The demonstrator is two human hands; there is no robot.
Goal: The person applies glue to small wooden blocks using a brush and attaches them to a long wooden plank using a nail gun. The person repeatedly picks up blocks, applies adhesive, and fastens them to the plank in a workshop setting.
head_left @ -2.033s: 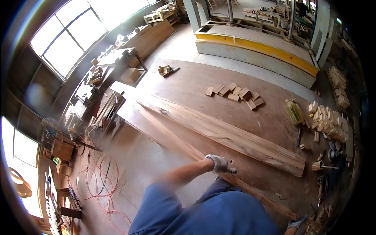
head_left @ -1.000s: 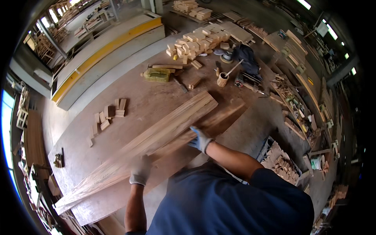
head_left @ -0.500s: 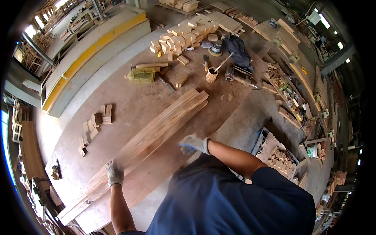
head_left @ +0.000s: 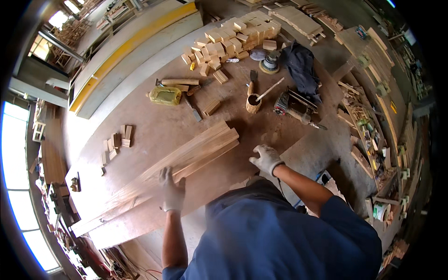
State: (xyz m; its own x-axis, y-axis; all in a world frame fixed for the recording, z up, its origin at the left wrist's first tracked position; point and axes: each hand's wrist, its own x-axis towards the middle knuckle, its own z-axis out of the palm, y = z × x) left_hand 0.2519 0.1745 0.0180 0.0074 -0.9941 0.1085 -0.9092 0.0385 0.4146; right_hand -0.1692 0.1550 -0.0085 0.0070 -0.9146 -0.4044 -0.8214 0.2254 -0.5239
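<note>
Several long wooden boards (head_left: 186,151) lie side by side, slanting across the brown worktable (head_left: 154,119). My left hand (head_left: 173,190), in a pale work glove, is at the near edge of these boards. Its fingers are spread and slightly blurred, and whether it touches the wood I cannot tell. Beyond the boards' right end, my right hand (head_left: 267,159), gloved too, hovers over the table's near edge. The fingers are loosely bent with the thumb apart, and no object shows in them.
Beyond the boards are a small wood block (head_left: 211,107), a brush pot (head_left: 253,103), a power tool (head_left: 296,106), a sander (head_left: 269,64), a yellowish bottle (head_left: 165,95) and a dark cloth (head_left: 298,65). Stacked blocks (head_left: 224,39) cover the far side. More small blocks (head_left: 115,140) lie left.
My left hand has moved right along the boards and come off their middle. My right hand has shifted right and away from my body. The whole view has shifted with my head.
</note>
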